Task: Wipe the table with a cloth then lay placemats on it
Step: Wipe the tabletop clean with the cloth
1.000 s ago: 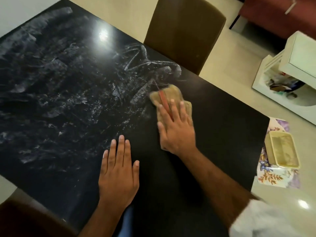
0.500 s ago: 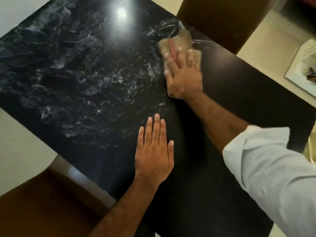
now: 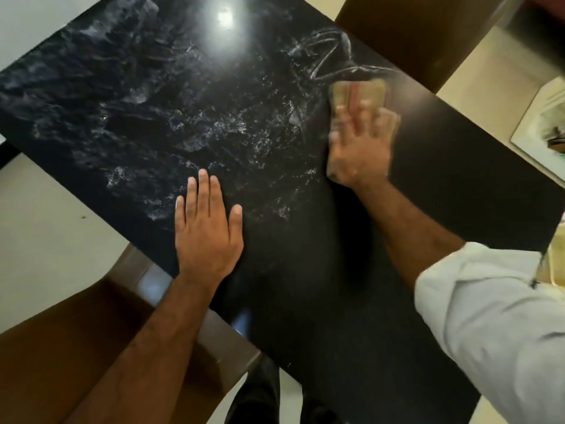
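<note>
Far left, the glossy black rectangular table (image 3: 122, 102) shows hazy white smears across most of its top, so there's plenty of wiping to go. The left hand (image 3: 208, 237) hasn't budged on the tabletop since a second ago: palm flat, fingers straight and close together, bracing near the front edge.

Now the action! The right hand (image 3: 357, 154) is a blur, fingers spread flat and pressing the tan folded cloth with its red stripe (image 3: 357, 93) onto the surface. Half a second ago that cloth was pushed up over the white zigzag streak (image 3: 330, 56) by the far edge; now it has swept back and to the right and sits just below the streak, near the brown padded chair back (image 3: 412, 35). The streak is there all the same, so I'd judge this corner needs another pass.

To the right of the cloth the top looks dark and clean. The rolled white shirt sleeve (image 3: 495, 332) fills the right side. No placemats on the table yet; that step waits on the wiping.
</note>
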Demonstrator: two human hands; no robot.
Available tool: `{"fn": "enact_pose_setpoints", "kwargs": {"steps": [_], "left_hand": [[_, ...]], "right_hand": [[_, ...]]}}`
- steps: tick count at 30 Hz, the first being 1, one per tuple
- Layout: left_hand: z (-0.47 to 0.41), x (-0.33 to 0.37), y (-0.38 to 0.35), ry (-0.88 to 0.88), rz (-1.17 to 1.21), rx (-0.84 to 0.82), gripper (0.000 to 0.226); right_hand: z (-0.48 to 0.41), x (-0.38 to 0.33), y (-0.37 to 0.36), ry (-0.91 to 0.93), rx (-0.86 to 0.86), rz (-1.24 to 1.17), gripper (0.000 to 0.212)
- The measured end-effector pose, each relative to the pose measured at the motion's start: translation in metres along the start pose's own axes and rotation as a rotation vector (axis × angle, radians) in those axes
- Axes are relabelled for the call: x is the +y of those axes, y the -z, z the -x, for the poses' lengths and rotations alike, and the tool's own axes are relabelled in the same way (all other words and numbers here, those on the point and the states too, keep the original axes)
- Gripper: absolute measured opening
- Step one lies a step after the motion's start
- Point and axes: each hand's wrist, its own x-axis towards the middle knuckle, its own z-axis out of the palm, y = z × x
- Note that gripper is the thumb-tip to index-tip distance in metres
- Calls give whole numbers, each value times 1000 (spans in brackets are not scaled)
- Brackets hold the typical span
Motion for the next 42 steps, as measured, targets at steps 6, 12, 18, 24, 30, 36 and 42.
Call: {"fn": "enact_pose_setpoints", "kwargs": {"steps": [6, 12, 18, 24, 30, 36, 42], "left_hand": [[3, -2, 9, 1, 195, 58, 75], [5, -7, 12, -18, 317, 111, 74], [5, -10, 9, -26, 365, 117, 73], [9, -17, 17, -16, 732, 89, 77], [38, -26, 36, 78, 1016, 67, 89], [83, -11, 18, -35, 825, 56, 71], [94, -8, 10, -118, 883, 78, 69]], "right_hand": [[128, -83, -30, 331, -28, 39, 69], [176, 12, -33, 114, -23, 58, 70], [102, -21, -26, -58, -5, -10, 68], [143, -131, -44, 268, -1, 7, 70], [234, -98, -59, 344, -65, -3, 72], [248, -81, -61, 92, 6, 0, 70], [221, -151, -67, 421, -71, -123, 67]]}}
